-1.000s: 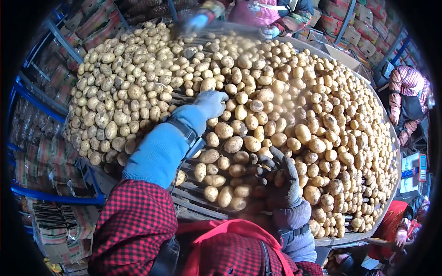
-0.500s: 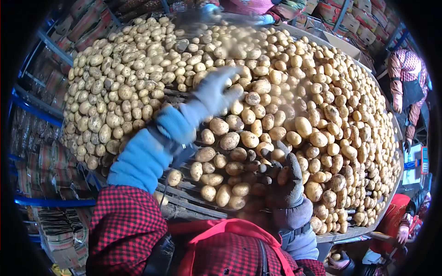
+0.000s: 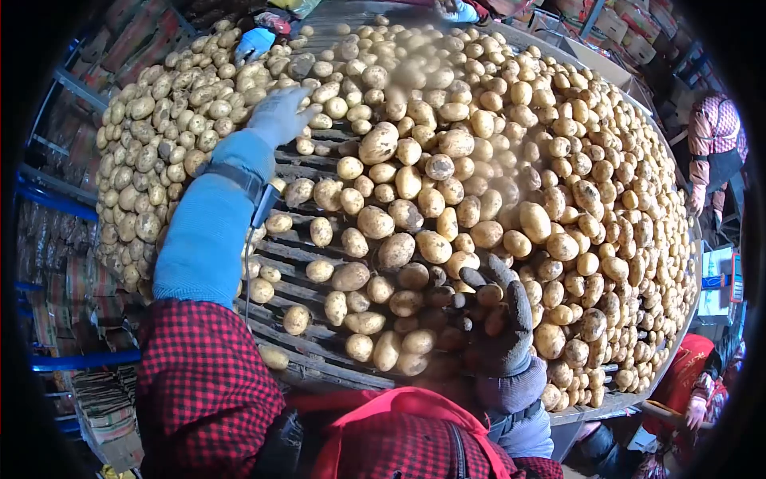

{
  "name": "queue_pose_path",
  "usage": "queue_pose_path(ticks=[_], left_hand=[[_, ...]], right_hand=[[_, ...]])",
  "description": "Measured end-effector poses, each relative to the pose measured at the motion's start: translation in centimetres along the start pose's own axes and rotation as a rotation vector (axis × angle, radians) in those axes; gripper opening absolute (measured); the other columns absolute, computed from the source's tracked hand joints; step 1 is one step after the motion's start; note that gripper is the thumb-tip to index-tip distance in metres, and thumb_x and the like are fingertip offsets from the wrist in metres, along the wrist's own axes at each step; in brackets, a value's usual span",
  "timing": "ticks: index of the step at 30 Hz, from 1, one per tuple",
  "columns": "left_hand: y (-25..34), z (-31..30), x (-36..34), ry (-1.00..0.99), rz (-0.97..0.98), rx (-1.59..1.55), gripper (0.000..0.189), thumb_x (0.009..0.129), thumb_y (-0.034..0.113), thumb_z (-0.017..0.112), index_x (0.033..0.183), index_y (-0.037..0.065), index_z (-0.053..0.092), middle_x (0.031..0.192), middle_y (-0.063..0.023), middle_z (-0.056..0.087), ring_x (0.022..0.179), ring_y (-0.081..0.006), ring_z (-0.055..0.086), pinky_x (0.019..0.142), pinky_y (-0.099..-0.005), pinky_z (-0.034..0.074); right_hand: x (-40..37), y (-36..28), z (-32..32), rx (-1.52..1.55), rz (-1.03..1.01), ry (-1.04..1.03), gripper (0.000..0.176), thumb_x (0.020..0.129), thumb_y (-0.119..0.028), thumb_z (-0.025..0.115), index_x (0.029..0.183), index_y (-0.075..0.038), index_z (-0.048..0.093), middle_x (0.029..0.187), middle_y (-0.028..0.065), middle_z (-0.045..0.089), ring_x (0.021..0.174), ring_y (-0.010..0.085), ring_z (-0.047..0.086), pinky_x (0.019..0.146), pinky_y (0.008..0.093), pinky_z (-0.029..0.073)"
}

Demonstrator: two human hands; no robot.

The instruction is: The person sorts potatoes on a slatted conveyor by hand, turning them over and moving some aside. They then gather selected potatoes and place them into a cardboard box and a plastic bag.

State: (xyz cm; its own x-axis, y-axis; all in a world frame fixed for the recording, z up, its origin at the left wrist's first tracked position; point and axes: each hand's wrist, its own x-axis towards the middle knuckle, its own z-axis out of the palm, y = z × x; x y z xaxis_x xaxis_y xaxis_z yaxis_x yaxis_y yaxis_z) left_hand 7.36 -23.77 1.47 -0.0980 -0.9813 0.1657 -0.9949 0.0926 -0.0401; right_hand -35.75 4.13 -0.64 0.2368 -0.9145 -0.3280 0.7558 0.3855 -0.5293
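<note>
A big round slatted table (image 3: 307, 351) carries a deep heap of pale potatoes (image 3: 511, 152). My left hand (image 3: 278, 114), in a grey glove with a blue sleeve, reaches far out and lies flat with fingers spread on the potatoes at the left of the heap. My right hand (image 3: 501, 326), in a dark glove, is close to my body at the near edge, its fingers curled around a potato (image 3: 495, 318). Loose potatoes lie scattered on the bare slats between my two arms.
Other people work around the table: a blue-gloved hand (image 3: 255, 40) at the far left rim, a person in a checked top (image 3: 714, 148) on the right, a red sleeve (image 3: 688, 375) at lower right. Stacked cartons (image 3: 152, 36) and blue racking (image 3: 56, 199) line the left.
My left hand has swept from the middle of the heap out to the far left. Potatoes have spread over the open slats. My right hand has stayed put.
</note>
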Motion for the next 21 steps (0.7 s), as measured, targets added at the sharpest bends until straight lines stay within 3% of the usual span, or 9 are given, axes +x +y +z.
queue_pose_path(ticks=[3, 5, 7, 11, 13, 14, 17, 20, 21], left_hand=[[0.4, 1.4, 1.4, -0.13, -0.028, 0.208, 0.06, 0.096, 0.047, 0.068, 0.147, 0.016, 0.06, 0.144, -0.0115, 0.064, 0.133, -0.0324, 0.06, 0.114, -0.0464, 0.045], [0.2, 1.0, 2.3, -0.207, -0.028, 0.152, 0.061, 0.095, 0.049, 0.069, 0.146, 0.016, 0.062, 0.142, -0.0113, 0.065, 0.133, -0.0315, 0.06, 0.114, -0.0457, 0.045], [1.0, -0.8, 2.5, -0.333, -0.055, 0.109, 0.064, 0.092, 0.052, 0.072, 0.143, 0.015, 0.064, 0.14, -0.0112, 0.067, 0.132, -0.0307, 0.061, 0.113, -0.0447, 0.046], [2.2, -0.8, 2.1, -0.372, -0.04, 0.097, 0.069, 0.091, 0.054, 0.073, 0.148, 0.016, 0.06, 0.141, -0.0134, 0.067, 0.132, -0.0317, 0.062, 0.112, -0.0436, 0.047], [0.6, 2.2, 1.7, -0.355, -0.113, -0.281, 0.074, 0.091, 0.055, 0.074, 0.153, 0.019, 0.055, 0.142, -0.0162, 0.066, 0.13, -0.0321, 0.063, 0.112, -0.0434, 0.048], [0.4, 2.7, 1.4, -0.356, -0.112, -0.278, 0.074, 0.091, 0.055, 0.074, 0.153, 0.019, 0.055, 0.142, -0.0162, 0.066, 0.13, -0.0321, 0.063, 0.112, -0.0434, 0.048], [1.5, 3.1, -0.2, -0.27, -0.202, -0.325, 0.078, 0.092, 0.055, 0.076, 0.156, 0.019, 0.051, 0.14, -0.0173, 0.068, 0.129, -0.0324, 0.064, 0.111, -0.0437, 0.049], [1.0, 3.5, 0.1, -0.259, -0.118, -0.52, 0.069, 0.095, 0.049, 0.076, 0.146, 0.006, 0.06, 0.135, -0.0195, 0.069, 0.125, -0.0307, 0.065, 0.108, -0.0421, 0.05], [1.3, 3.3, 0.1, -0.297, -0.136, -0.62, 0.059, 0.096, 0.041, 0.077, 0.142, 0.006, 0.064, 0.133, -0.0177, 0.07, 0.122, -0.0276, 0.066, 0.105, -0.0398, 0.051]], right_hand=[[0.2, 0.0, -0.2, 0.143, 0.091, 0.032, 0.05, 0.112, -0.02, 0.041, 0.159, -0.008, 0.036, 0.147, 0.0197, 0.056, 0.122, 0.0387, 0.066, 0.093, 0.055, 0.061], [0.1, 0.7, -0.6, -0.11, -0.013, 0.014, 0.052, 0.111, -0.023, 0.046, 0.16, -0.008, 0.035, 0.149, 0.0189, 0.055, 0.125, 0.0386, 0.064, 0.091, 0.0555, 0.061], [0.0, 0.2, -0.1, -0.03, 0.034, 0.016, 0.054, 0.11, -0.023, 0.048, 0.16, -0.008, 0.034, 0.149, 0.0188, 0.054, 0.126, 0.0388, 0.064, 0.091, 0.0558, 0.061], [0.3, 0.2, -0.7, 0.058, 0.021, -0.087, 0.058, 0.109, -0.025, 0.053, 0.16, -0.008, 0.034, 0.149, 0.0184, 0.054, 0.126, 0.0395, 0.063, 0.092, 0.0559, 0.061], [0.3, 0.4, -0.8, -0.087, -0.025, -0.109, 0.057, 0.109, -0.025, 0.052, 0.16, -0.009, 0.035, 0.149, 0.018, 0.054, 0.126, 0.039, 0.063, 0.09, 0.0558, 0.061], [0.3, 0.5, -0.8, -0.231, -0.086, -0.132, 0.057, 0.109, -0.026, 0.052, 0.16, -0.009, 0.035, 0.148, 0.0176, 0.055, 0.126, 0.0386, 0.064, 0.089, 0.0558, 0.061], [0.2, -0.2, 0.4, -0.013, 0.102, 0.052, 0.054, 0.109, -0.028, 0.049, 0.16, -0.012, 0.037, 0.147, 0.017, 0.055, 0.125, 0.0378, 0.065, 0.086, 0.0559, 0.062], [0.3, -0.3, 0.5, 0.027, 0.133, 0.071, 0.052, 0.11, -0.029, 0.046, 0.159, -0.015, 0.039, 0.147, 0.0156, 0.055, 0.124, 0.0376, 0.065, 0.084, 0.0568, 0.062], [0.3, -0.1, 0.4, 0.025, 0.132, 0.065, 0.052, 0.11, -0.029, 0.046, 0.159, -0.015, 0.039, 0.147, 0.0156, 0.055, 0.124, 0.0376, 0.065, 0.084, 0.0568, 0.062]])
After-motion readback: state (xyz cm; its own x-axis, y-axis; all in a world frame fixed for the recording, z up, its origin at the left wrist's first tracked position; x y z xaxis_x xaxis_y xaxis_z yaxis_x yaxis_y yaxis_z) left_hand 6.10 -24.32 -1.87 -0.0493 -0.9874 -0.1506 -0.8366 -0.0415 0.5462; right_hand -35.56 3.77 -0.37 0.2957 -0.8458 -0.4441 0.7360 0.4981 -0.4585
